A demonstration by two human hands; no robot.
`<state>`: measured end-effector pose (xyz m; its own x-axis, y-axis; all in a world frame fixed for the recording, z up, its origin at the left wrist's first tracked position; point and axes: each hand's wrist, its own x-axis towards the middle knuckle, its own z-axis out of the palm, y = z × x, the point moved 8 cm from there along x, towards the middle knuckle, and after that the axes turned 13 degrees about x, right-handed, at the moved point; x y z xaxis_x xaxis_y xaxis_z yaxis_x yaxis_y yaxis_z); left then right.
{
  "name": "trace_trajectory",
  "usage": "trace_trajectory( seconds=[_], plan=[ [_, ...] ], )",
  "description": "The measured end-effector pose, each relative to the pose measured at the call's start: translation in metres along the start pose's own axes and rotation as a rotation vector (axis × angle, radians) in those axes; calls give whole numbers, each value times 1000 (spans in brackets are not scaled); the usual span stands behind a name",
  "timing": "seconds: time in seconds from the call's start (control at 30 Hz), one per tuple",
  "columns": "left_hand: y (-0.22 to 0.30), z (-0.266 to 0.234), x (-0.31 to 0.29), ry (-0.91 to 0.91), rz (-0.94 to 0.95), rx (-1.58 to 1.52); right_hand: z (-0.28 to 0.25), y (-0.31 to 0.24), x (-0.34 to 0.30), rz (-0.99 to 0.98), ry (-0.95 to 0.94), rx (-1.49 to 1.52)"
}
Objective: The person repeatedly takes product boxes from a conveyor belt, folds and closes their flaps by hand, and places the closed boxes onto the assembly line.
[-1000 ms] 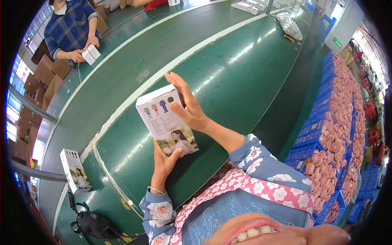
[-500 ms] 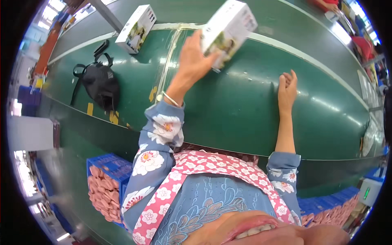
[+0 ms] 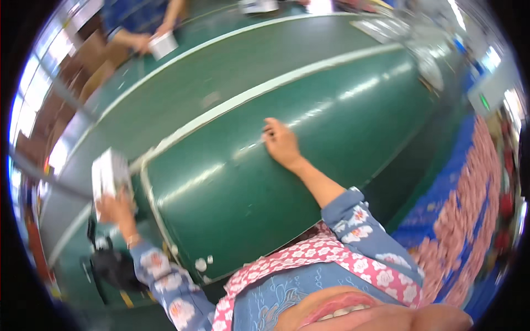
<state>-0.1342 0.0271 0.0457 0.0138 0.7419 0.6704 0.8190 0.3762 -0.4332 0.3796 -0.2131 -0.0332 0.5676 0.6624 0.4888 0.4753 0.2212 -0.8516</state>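
At the left, my left hand (image 3: 117, 208) is on a white cardboard box (image 3: 107, 171), its fingers spread over the near side and blurred by motion. A line down the white surface may be a box edge or a second box beside it; I cannot tell which. Over the middle of the green worktop (image 3: 232, 220), my right hand (image 3: 282, 144) is loosely curled. A dark gap shows between its fingers and I see nothing held there. Just below my left hand lies a black bag (image 3: 115, 269) with straps.
Beyond the white strip runs a green belt (image 3: 221, 83). Across it, a co-worker's hands (image 3: 149, 43) hold a small white box (image 3: 163, 46). Blue crates (image 3: 428, 212) of pink pieces line my right. A clear plastic bag (image 3: 429, 66) lies at the far right end.
My left hand has carried the box leftward to where the other printed box stood. The view has turned right, showing more crates and a co-worker. My right hand stays loosely curled.
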Motion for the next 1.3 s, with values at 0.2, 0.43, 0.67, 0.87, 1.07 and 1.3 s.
trace_trajectory(
  seconds=[0.2, 0.43, 0.67, 0.87, 1.07, 1.3],
  plan=[
    [-7, 26, 33, -382, 20, -147, -10, -14, 7, -51, 25, -41],
    [17, 42, 35, -338, 16, -145, -13, -10, 2, -41, 26, -80],
    [15, 8, 35, -346, -65, -81, -14, -9, -2, -66, 33, -61],
    [85, -160, -25, 343, 369, -881, -9, -8, 0, -52, 3, -103],
    [219, -264, -124, -502, 725, -1592, -27, -18, 1, 2, 125, 166],
    [257, -268, -163, -403, 769, -1541, -24, -26, -1, 23, 123, 84]
  ],
)
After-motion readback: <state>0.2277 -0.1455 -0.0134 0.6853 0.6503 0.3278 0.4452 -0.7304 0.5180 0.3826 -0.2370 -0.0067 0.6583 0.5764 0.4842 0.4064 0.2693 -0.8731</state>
